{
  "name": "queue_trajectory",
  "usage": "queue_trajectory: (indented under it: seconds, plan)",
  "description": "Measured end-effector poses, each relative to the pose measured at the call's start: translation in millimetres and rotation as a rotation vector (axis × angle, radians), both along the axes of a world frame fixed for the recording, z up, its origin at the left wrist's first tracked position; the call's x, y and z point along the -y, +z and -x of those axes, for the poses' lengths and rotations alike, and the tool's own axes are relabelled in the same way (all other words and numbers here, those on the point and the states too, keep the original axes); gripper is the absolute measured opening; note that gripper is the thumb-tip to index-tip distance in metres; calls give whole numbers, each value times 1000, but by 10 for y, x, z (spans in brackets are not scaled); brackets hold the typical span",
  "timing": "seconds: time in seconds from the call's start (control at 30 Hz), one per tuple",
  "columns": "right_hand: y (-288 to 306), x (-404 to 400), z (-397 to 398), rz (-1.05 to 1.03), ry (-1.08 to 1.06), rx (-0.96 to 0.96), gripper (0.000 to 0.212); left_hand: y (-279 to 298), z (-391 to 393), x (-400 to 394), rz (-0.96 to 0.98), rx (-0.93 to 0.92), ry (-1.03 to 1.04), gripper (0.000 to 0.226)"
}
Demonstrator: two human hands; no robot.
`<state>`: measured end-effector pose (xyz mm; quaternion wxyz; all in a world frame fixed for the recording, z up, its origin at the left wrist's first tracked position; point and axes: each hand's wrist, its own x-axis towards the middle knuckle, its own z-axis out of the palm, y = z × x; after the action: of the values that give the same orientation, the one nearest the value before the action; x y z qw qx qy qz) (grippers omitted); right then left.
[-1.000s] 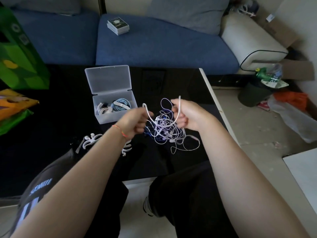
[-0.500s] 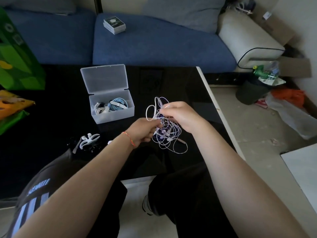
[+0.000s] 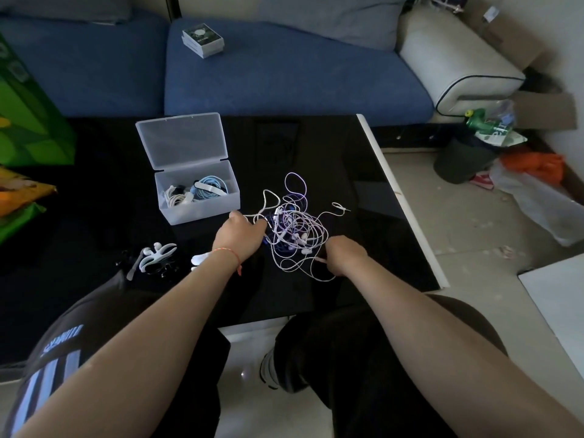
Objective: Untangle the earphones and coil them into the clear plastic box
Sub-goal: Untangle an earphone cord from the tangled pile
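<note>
Black glass table, taken as the landmark; entries run from its left side to its right.

Green bag: upright at the table's far left edge.

White ear hooks: loose pieces near the table's front left, well apart from the tangle.

Clear plastic box: left of the table's centre, hinged lid thrown back and standing open. Inside lie a coiled pale blue cable and a coiled white one.

Left hand: just in front of the box's right corner, thin orange cord at the wrist. Fingers curled, pinching a white strand at the left edge of the tangle.

Tangled earphones: at the table's centre, resting on the glass. Thin white and pale lilac cords in many overlapping loops, darker blue-violet strands at the core, several small white earbuds showing. One loop stands up at the far side; one knotted end trails right.

Right hand: at the tangle's near right edge, fingers curled, gripping a cord.

Blue sofa: beyond the table's far edge, a small boxed pack on its cushion.
</note>
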<state>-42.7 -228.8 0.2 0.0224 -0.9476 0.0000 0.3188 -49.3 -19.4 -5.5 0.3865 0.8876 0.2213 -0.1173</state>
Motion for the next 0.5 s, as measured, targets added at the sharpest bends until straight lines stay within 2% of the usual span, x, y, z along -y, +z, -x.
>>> queue_trajectory:
  seconds: [0.07,0.13,0.2,0.23,0.27,0.33,0.43,0.5]
  plan:
    - [54,-23,-20,-66,15,11,20,50,1,38,130,17,53,31]
    - [166,-61,-67,-255,-42,47,30,139,10,77,582,26,242,30]
    - [331,-125,-74,-579,-185,73,16,219,18,87,987,50,349,38]
    - [423,-160,-64,-723,-249,93,6,269,25,92,1057,68,304,37]
    - [496,-191,-60,-824,-283,126,3,341,43,111,1077,85,227,32]
    - [603,-246,-56,-927,-284,169,4,434,67,134,991,114,36,12]
    - [678,-315,-56,-944,-244,158,8,436,74,149,740,165,-203,30]
    - [670,-341,-66,-900,-219,176,9,409,89,160,478,247,-340,15]
